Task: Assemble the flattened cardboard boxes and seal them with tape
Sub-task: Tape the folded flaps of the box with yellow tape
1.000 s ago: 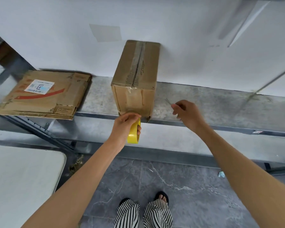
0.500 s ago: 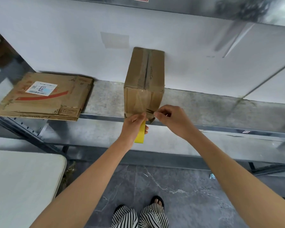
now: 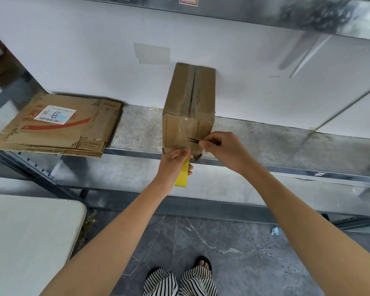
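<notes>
Presently: taped carton, strip awaiting the cut

Item: upright brown cardboard box point(image 3: 188, 107), assembled, standing at the front edge of the grey metal shelf point(image 3: 265, 142) with its back against the white wall. Clear tape runs along the top seam and down the front face.
Left hand point(image 3: 173, 163): fingers curled round the yellow roll of packing tape point(image 3: 182, 178), held just below the box's lower front edge.
Right hand point(image 3: 222, 148): fingers pinching small dark snips point(image 3: 193, 140); blades look parted, tips at the taped front face.
Also on the shelf, well apart to the left: flattened brown cardboard box with white label point(image 3: 58, 124), not yet assembled.
Risks, as judged: the blades may score the cardboard instead of the tape; a slack strip could curl back and stick to itself; a tug on the roll could drag the box off the shelf edge.
Change from a second ago: the right hand was out to the right, clear of the box; it has now closed in on the front face
</notes>
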